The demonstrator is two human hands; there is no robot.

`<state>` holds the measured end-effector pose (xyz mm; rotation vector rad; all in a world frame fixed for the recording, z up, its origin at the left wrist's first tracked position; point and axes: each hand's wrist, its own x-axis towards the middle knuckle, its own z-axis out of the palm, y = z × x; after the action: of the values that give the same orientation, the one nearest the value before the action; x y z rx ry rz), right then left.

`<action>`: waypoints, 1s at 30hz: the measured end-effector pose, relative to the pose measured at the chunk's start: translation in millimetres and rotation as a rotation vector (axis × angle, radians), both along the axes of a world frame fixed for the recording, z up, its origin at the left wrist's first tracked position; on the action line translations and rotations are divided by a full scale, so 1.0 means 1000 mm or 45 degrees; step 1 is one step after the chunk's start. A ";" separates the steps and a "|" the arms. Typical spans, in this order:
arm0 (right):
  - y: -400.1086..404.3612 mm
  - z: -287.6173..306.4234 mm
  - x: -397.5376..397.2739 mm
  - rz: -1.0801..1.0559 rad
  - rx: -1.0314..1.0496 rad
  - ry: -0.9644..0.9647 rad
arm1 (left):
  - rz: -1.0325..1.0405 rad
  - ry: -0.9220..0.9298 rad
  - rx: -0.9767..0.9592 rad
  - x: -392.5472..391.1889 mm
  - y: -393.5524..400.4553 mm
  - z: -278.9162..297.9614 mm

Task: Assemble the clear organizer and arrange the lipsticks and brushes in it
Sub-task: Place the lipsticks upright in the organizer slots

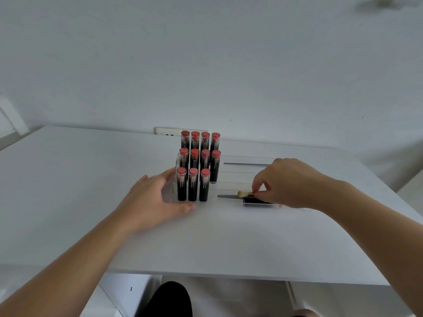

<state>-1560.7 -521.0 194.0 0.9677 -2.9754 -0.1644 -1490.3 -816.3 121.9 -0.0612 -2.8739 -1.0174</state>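
A clear stepped organizer [238, 177] stands on the white table [91, 179]. Several black lipsticks [194, 170] with red tops stand upright in three rows on its left side. My left hand [158, 200] rests against the organizer's left front corner with fingers relaxed. My right hand [286, 181] pinches a small brush [243, 193] with pale bristles, held over the front right slot. A grey stick [226, 196] lies in that front slot beside a black piece [256, 201]. Another grey stick [246, 164] lies in the back right slot.
A white wall socket [168, 132] sits behind the organizer at the table's back edge. The wall rises right behind the table. A dark shape [169, 300] shows below the table's front edge.
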 end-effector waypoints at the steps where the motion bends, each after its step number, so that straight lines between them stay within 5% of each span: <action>1: 0.001 0.002 0.001 0.007 -0.027 0.006 | -0.003 0.004 0.005 0.000 0.000 0.000; 9: 0.014 0.022 0.000 -0.028 -1.035 0.033 | -0.003 0.005 0.019 0.002 0.000 0.000; 17: 0.031 0.019 -0.014 -0.198 -1.775 -0.446 | -0.025 0.046 0.015 0.000 -0.001 -0.001; 25: 0.049 0.018 -0.024 -0.247 -1.871 -0.652 | -0.022 0.068 -0.011 0.000 -0.002 -0.002; 30: 0.057 0.011 -0.028 -0.245 -1.533 -0.694 | -0.048 0.056 -0.011 -0.001 -0.001 -0.001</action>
<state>-1589.1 -464.2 205.1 0.5547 -2.6419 1.8621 -1491.4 -817.0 121.0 -0.1370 -2.8479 -0.9965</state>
